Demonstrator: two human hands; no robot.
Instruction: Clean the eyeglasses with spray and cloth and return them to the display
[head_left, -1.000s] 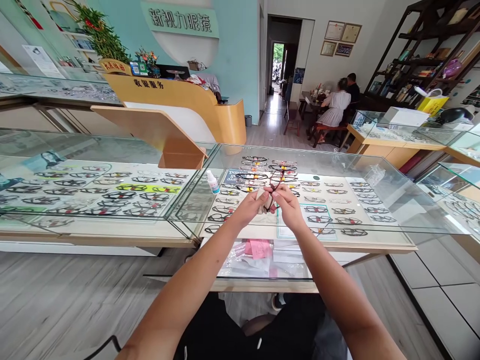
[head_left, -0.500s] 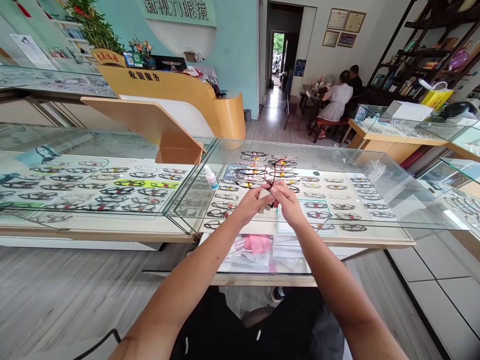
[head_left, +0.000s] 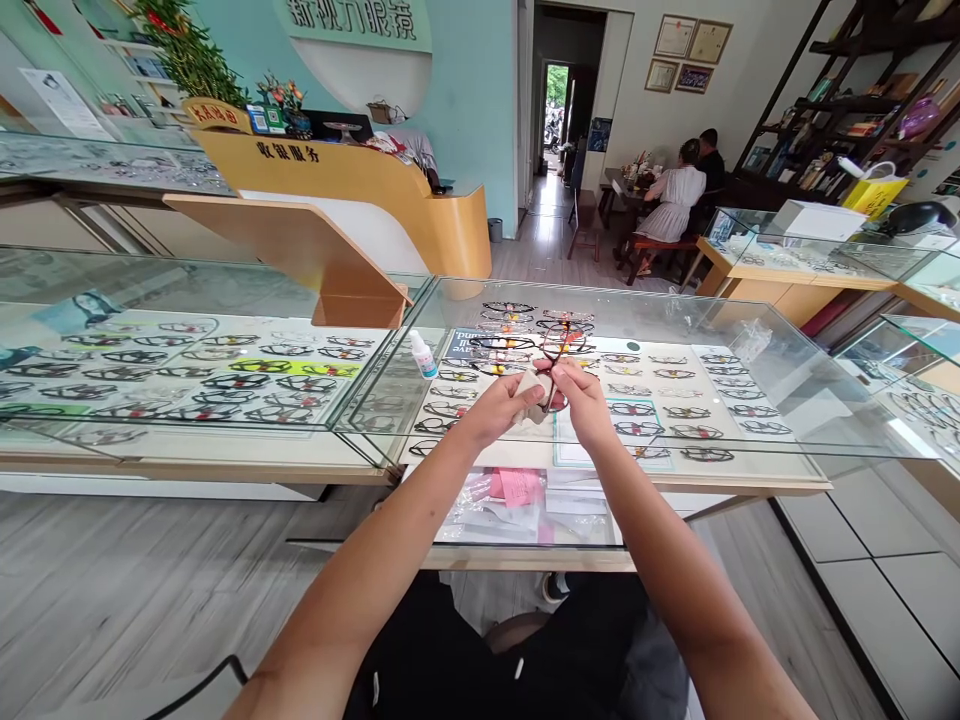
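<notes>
Both hands meet over the glass display case (head_left: 750, 455). My left hand (head_left: 501, 405) is closed on a light beige cloth (head_left: 534, 408), pressed against the lower part of a pair of glasses. My right hand (head_left: 583, 398) pinches the dark reddish glasses (head_left: 561, 342), whose thin frame rises above the fingers. The lenses are mostly hidden by fingers and cloth. On the glass to the left of my hands stands a small white bottle with a blue and pink label (head_left: 424, 356).
Rows of frames lie inside the case. A tilted brown board (head_left: 292, 245) stands on the left case. Plastic packets and a pink paper (head_left: 519, 487) lie at the case's near edge. Two people (head_left: 679, 195) sit at a table at the back.
The glasses have turned and tilted to the right in my fingers. My right hand has shifted slightly right, and more of the cloth shows between the hands.
</notes>
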